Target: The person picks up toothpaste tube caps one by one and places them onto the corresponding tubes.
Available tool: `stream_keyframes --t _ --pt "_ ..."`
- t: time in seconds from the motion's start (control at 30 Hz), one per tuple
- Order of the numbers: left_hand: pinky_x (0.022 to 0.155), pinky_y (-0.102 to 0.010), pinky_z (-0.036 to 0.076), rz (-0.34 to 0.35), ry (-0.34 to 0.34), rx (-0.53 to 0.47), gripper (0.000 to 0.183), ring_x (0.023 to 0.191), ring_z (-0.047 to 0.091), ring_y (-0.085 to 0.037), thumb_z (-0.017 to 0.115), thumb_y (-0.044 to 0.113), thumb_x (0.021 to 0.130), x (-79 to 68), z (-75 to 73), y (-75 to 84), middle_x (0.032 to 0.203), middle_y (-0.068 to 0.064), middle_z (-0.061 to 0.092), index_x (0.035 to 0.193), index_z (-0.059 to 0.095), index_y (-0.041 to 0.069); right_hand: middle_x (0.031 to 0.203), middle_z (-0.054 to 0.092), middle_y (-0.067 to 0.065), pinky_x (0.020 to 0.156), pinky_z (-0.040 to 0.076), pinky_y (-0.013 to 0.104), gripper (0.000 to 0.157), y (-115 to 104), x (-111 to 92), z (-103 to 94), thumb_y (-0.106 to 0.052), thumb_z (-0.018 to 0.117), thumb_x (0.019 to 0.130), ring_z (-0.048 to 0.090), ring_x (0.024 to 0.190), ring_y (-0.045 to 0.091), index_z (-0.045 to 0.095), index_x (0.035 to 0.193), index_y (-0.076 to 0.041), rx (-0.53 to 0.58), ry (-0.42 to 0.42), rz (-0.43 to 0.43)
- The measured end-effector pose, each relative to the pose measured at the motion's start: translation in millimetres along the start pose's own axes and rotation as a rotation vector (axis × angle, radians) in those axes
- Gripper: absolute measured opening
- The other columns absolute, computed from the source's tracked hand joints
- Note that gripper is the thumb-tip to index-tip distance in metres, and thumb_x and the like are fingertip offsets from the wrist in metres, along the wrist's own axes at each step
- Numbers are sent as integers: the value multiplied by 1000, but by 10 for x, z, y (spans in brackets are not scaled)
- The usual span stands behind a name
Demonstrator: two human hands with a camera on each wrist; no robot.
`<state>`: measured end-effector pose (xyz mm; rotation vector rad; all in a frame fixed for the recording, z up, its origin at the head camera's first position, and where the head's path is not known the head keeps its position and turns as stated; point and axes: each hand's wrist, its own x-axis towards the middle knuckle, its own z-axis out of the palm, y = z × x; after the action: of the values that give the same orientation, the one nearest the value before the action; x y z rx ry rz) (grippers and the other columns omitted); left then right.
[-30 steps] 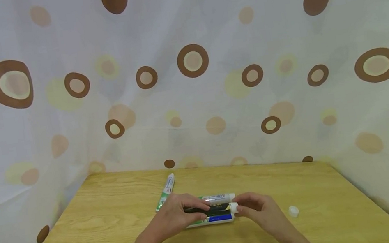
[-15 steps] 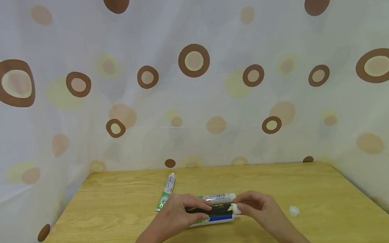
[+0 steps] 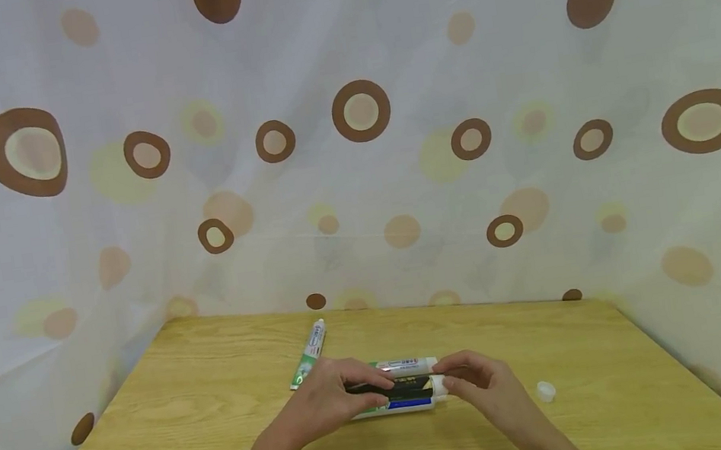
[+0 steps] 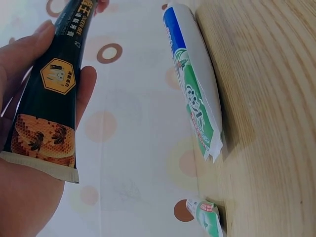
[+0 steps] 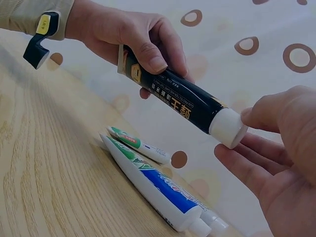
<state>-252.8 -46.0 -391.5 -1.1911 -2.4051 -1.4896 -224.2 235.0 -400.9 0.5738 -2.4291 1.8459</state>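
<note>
My left hand [image 3: 326, 400] grips a black toothpaste tube [image 5: 182, 96] round its body, fingers on one side and thumb on the other. The tube is held above the table, its crimped end toward my left wrist and its white cap [image 5: 228, 127] pointing right. At that end, my right hand [image 3: 490, 387] pinches the cap between thumb and fingertips. Below the black tube lies a blue, green and white toothpaste tube [image 5: 160, 185], partly covered in the head view. Just behind is a silver-white tube [image 3: 411, 365], its left part hidden by my left hand.
A smaller green and white tube [image 3: 309, 351] lies slanted at the back left of the wooden table [image 3: 216, 376]. To the right of my right hand sits a loose white cap [image 3: 546, 391]. A spotted curtain [image 3: 370, 193] hangs behind the table.
The black tube and both hands have shifted very slightly right in the head view. Both hands keep their hold on the tube and its cap.
</note>
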Motion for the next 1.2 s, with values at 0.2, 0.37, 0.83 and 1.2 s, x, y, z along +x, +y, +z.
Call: stream_keyframes --t 0.2,0.37,0.83,1.2 --pt "79 -21 56 -1 -2 -13 19 99 70 -8 79 17 85 -15 7 -15 107 5 75 104 79 22 128 60 23 91 53 24 34 6 -6 -5 -21 63 98 65 107 8 62 121 4 19 -27 7" --pt "78 -21 56 5 -2 -2 20 98 70 -7 79 17 85 -18 11 -12 107 5 75 104 79 23 129 59 26 92 53 23 36 12 -6 -11 -21 63 98 65 108 7 61 123 5 16 -38 4" --pt "78 -24 57 39 -8 3 20 96 70 -7 78 18 85 -15 17 -34 106 4 75 104 79 22 119 66 18 87 57 29 34 7 7 -3 -24 62 99 66 99 9 64 118 4 16 -6 56" --pt "78 -21 56 44 -12 10 19 97 70 -6 78 16 85 6 2 9 106 4 76 104 79 21 127 59 23 89 57 33 38 8 17 -10 -25 60 100 65 105 10 60 123 5 36 -24 46"
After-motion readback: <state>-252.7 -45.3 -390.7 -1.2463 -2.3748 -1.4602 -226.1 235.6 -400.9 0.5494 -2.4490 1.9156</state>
